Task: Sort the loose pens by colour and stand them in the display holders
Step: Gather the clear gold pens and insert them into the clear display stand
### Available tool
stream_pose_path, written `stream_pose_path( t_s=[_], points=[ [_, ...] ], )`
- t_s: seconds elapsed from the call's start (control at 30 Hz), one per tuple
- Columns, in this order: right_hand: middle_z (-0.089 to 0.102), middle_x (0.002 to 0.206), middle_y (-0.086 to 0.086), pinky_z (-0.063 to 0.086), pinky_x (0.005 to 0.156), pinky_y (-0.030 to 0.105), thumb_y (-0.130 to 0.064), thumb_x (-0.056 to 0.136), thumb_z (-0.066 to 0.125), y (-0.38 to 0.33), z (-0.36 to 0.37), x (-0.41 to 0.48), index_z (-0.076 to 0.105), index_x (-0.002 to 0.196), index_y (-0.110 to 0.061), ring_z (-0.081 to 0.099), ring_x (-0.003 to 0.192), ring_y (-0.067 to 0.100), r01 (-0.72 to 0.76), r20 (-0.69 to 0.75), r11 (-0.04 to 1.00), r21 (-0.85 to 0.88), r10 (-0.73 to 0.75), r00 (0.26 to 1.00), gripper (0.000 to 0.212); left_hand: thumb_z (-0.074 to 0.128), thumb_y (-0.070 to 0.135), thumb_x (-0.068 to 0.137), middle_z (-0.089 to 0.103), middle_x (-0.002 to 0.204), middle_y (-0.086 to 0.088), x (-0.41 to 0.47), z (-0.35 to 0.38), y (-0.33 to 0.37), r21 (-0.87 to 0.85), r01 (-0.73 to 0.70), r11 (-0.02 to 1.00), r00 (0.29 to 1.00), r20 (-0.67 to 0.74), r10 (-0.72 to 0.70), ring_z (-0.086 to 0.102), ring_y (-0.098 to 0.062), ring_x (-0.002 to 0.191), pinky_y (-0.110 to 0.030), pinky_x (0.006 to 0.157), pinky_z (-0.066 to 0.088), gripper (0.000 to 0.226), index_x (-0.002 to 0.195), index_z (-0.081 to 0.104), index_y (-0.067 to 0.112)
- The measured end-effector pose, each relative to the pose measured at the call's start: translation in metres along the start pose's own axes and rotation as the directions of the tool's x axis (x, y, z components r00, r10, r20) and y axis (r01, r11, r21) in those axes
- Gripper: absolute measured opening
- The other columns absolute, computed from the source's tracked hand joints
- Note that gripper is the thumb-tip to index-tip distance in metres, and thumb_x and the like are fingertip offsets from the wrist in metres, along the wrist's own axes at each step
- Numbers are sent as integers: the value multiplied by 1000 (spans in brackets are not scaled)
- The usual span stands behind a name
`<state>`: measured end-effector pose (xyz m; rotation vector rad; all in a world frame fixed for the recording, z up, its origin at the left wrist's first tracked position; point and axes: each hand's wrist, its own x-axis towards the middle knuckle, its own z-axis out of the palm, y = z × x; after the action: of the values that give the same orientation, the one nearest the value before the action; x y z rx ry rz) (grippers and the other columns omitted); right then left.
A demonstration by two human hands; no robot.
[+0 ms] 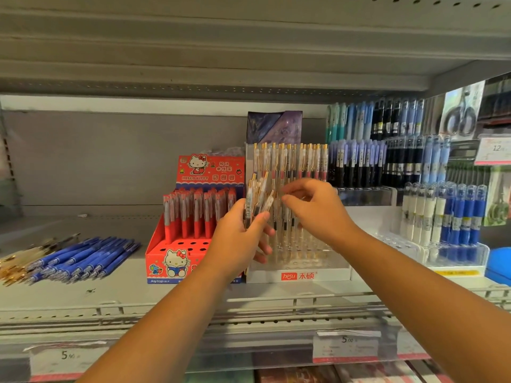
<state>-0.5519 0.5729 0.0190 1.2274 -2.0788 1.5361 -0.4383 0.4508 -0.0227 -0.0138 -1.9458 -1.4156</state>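
Grey metal shop shelving (83, 294)

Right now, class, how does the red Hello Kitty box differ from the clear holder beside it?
The red box is opaque and printed; the clear holder is see-through on a white base. The red box holds red pens; the clear holder holds clear gold-clipped pens. Both stand on the shelf with empty front holes.

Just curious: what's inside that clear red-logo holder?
Gold-clipped pens stand at the back of the holder; its front holes look empty. The left hand and right hand hide the middle.
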Motion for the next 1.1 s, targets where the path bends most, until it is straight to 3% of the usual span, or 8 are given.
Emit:
stream_pose_path(
  t_s=[0.13, 0.37, 0.67, 0.87, 0.97, 1.1],
  points=[
    [71, 89, 4, 54, 51, 23, -11, 92, 64, -15, 4, -7, 68, 96, -21, 67, 66, 6, -118, 139, 957, 265, 83, 987, 11, 54, 21, 101, 69, 75, -3, 0, 0, 0, -39, -6, 999, 1000, -11, 6, 66, -27, 58, -40, 52, 58, 18, 108, 59, 37],
    [73, 89, 9, 59, 58, 28, -16, 82, 78, -17, 2, -11, 67, 102, -11, 73, 73, 14, -137, 180, 935, 328, 81, 980, 23, 55, 25, 100, 69, 77, -3, -1, -1, 0, -10, -15, 1000, 1000, 17, 15, 67, -27, 59, -40, 52, 58, 12, 107, 59, 34],
    [75, 85, 13, 59, 59, 27, 2, 86, 69, -5, -4, -14, 70, 99, -7, 75, 77, 24, -195, 145, 861, 470, 143, 979, 16, 49, 30, 102, 72, 85, -7, 0, 1, -1, -113, -17, 993, 998, -68, 9, 72, -28, 68, -44, 58, 61, 12, 111, 56, 32],
    [75, 88, 6, 58, 59, 26, 2, 88, 66, 4, -19, -2, 68, 103, -11, 74, 76, 19, -172, 6, 846, 504, 196, 981, 20, 48, 27, 102, 70, 85, -8, 1, -1, -1, -147, -10, 989, 995, -101, -5, 72, -24, 76, -45, 71, 62, 13, 113, 57, 25],
    [74, 93, 8, 58, 61, 25, 0, 90, 65, 11, -28, 7, 68, 109, -9, 74, 77, 19, -157, -59, 859, 487, 212, 975, 21, 50, 26, 102, 69, 83, -4, 0, 0, -1, -75, -12, 997, 998, -65, 7, 71, -20, 75, -43, 69, 62, 14, 113, 58, 27],
    [74, 94, 3, 59, 63, 26, -2, 91, 65, 17, -34, 14, 68, 109, -14, 73, 78, 16, -102, -133, 897, 431, 175, 976, 22, 55, 24, 100, 67, 70, -2, -3, 0, 2, -44, -17, 999, 999, -33, 15, 68, -22, 61, -40, 60, 61, 11, 99, 60, 14]
  ],
)
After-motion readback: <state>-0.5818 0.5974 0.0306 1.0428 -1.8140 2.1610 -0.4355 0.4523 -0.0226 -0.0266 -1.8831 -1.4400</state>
